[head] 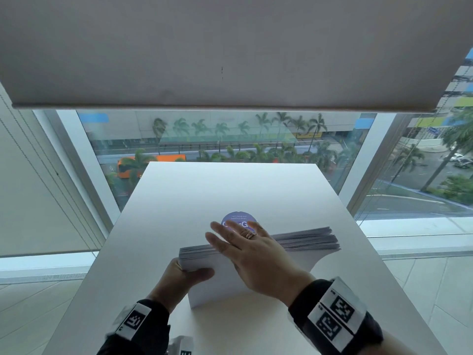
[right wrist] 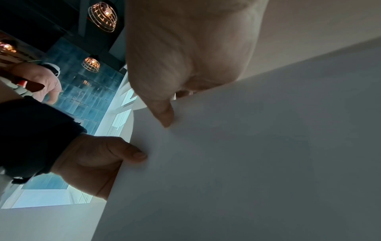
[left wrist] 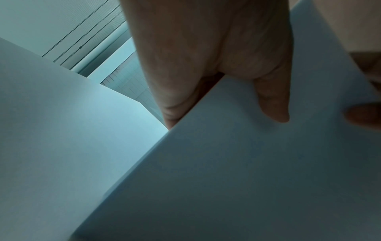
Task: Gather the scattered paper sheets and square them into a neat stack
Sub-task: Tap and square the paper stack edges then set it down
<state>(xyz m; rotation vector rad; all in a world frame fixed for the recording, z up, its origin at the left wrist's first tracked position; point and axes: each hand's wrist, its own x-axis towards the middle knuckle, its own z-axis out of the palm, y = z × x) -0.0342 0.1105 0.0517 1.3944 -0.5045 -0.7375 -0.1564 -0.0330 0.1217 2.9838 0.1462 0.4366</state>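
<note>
A thick stack of white paper sheets stands on its long edge on the white table, leaning toward me. My left hand grips the stack's left end, thumb on the near face and fingers behind. My right hand lies flat over the stack's top edge with fingers straight and spread. The top edges of the sheets look slightly uneven at the right end. In the right wrist view the near sheet fills the frame, with my left thumb on it.
A round purple sticker lies on the table just behind the stack. The table ends at a window with a lowered blind. Tiled floor lies to either side. Another person shows far off in the right wrist view.
</note>
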